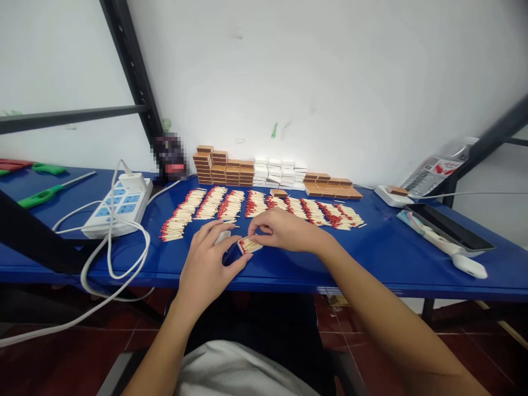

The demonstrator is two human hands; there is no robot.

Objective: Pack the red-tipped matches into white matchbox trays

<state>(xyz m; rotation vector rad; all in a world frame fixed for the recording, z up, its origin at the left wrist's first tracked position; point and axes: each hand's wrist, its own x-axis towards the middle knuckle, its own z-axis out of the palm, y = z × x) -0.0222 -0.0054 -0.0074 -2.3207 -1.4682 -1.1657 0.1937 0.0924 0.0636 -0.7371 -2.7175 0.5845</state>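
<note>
A small white matchbox tray [249, 245] with red-tipped matches in it lies on the blue table [371, 247] near the front edge. My left hand [210, 258] rests beside it, thumb and fingers curled against the tray's left side. My right hand [284, 230] pinches the matches at the tray's top end. Behind the hands, several bundles of red-tipped matches [256, 206] lie in a row across the table.
Stacks of brown matchbox sleeves [223, 168], white trays [278, 171] and more brown sleeves [332, 187] line the wall. A white power strip [119, 206] with cables sits left, near green lighters [45, 192]. A phone [449, 225], a white device and a plastic bottle [437, 168] lie right.
</note>
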